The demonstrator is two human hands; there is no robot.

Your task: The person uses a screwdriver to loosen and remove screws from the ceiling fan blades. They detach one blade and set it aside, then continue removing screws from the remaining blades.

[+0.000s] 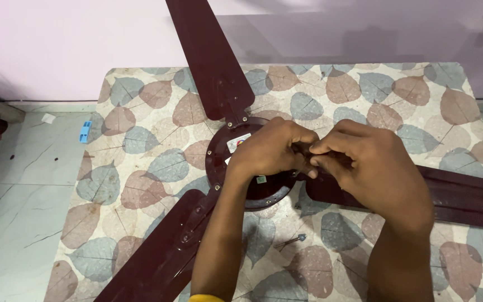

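Both hands working at the fan hub.
I'm pinching a small dark part w/ left hand (272, 148) & right hand (364, 165), fingers closed, over the maroon fan (219, 162) lying on the leaf-print counter (415, 95); screw (293, 240) nearby.

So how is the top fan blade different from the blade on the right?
The top blade points away toward the wall; the right blade lies sideways across the table. The top blade's screwed end shows; the right blade's inner end hides under the right hand. Both are dark maroon and glossy.
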